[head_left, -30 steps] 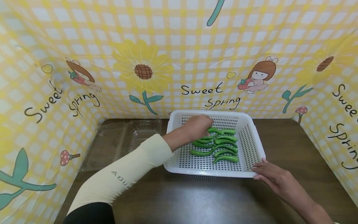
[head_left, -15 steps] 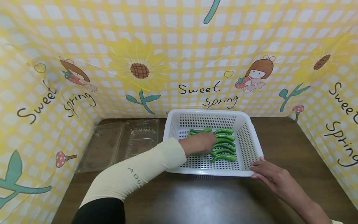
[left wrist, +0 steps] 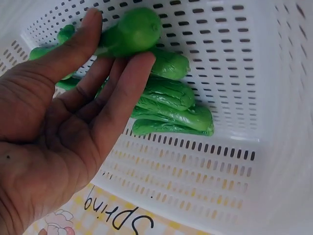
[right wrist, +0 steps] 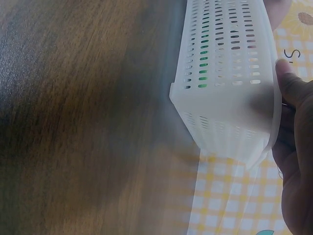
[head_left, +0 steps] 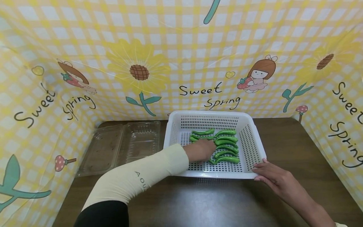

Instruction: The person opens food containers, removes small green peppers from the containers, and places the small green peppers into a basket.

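Note:
A white slotted plastic basket (head_left: 215, 175) holds several curved, glossy green peppers (head_left: 227, 147) in two columns. Inside it, toward the left column, is my left hand (head_left: 201, 150). In the left wrist view, that hand's thumb and fingers pinch one green pepper (left wrist: 139, 32) near its blunt end, above more wrinkled peppers (left wrist: 168, 93). The sleeve and hand hide part of the left column in the head view. At the front right corner, my right hand (head_left: 275, 176) grips the basket's rim (right wrist: 277, 107), thumb and fingers on either side, as the right wrist view shows.
Left of the basket, a clear plastic clamshell box lies open, its base (head_left: 143, 138) beside its lid (head_left: 99, 149). Brown table (head_left: 198, 201) shows in front and at right. A yellow checked cloth (head_left: 181, 56) stands behind and at both sides.
My left hand has moved from the back of the basket forward to the left column's front, uncovering peppers at the back. The right hand keeps its hold on the corner.

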Demonstrator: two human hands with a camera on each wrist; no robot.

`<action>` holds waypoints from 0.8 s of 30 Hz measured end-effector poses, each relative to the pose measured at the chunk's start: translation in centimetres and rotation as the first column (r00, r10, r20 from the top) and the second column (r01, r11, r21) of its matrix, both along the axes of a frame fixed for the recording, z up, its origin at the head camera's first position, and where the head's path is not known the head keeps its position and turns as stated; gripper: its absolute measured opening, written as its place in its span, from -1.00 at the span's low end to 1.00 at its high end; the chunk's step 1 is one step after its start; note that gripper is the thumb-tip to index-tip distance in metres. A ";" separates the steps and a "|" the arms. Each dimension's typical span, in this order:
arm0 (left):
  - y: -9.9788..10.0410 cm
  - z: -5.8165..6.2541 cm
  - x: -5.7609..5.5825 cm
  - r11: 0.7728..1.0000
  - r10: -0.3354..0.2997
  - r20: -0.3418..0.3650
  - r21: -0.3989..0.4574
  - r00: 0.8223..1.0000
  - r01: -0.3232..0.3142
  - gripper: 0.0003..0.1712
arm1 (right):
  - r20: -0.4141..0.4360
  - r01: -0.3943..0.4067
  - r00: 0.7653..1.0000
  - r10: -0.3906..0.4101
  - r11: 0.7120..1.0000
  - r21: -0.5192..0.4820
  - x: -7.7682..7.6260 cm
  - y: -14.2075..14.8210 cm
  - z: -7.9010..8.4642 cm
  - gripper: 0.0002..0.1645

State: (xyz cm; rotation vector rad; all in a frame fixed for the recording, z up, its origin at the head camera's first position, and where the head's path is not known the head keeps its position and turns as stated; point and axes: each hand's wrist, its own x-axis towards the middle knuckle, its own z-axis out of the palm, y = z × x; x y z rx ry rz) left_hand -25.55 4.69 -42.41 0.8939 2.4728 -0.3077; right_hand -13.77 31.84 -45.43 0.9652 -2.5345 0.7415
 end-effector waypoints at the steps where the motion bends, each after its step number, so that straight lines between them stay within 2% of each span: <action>1: 0.0 -0.1 0.0 1.000 0.004 -0.005 0.011 1.000 -0.004 -0.72 | 0.022 0.010 1.000 -0.010 1.000 0.008 0.0 0.0 0.0 -0.45; 4: -0.1 -0.5 0.0 1.000 -0.004 -0.033 0.015 0.999 0.004 -0.81 | 0.066 0.035 0.997 -0.038 0.999 0.038 0.0 0.0 0.1 -0.48; 7: -0.1 -0.7 -0.1 1.000 -0.023 -0.055 -0.018 0.998 0.022 -0.78 | 0.082 0.041 0.996 -0.045 0.998 0.051 0.0 -0.1 0.0 -0.50; 10: -0.1 -0.8 -0.2 0.997 -0.049 -0.069 -0.057 0.996 0.045 -0.74 | 0.071 0.031 0.997 -0.034 0.999 0.042 0.0 -0.2 -0.1 -0.50; 14: -0.4 -0.5 -0.4 0.999 -0.034 -0.074 -0.032 0.997 0.032 -0.77 | 0.026 0.010 1.000 -0.010 1.000 0.014 -0.3 -0.3 -0.2 -0.46; 16: -0.7 -0.2 -0.4 1.000 -0.012 -0.070 0.002 0.997 0.013 -0.79 | -0.003 -0.003 1.000 0.003 1.000 0.001 -0.4 -0.2 -0.2 -0.44; 20: -1.8 1.1 -0.8 0.996 0.048 -0.051 0.077 0.998 -0.044 -0.83 | -0.001 -0.006 1.000 0.006 1.000 0.006 -0.2 0.1 -0.3 -0.45; 22: -2.8 2.0 -1.2 0.986 0.106 -0.031 0.132 0.994 -0.101 -0.85 | 0.025 0.006 1.000 -0.007 0.999 0.038 -0.1 0.3 -0.2 -0.49; 24: -4.1 2.9 -1.7 0.971 0.157 -0.040 0.189 0.987 -0.146 -0.88 | 0.026 0.011 1.000 -0.013 0.997 0.071 -0.1 0.4 0.0 -0.55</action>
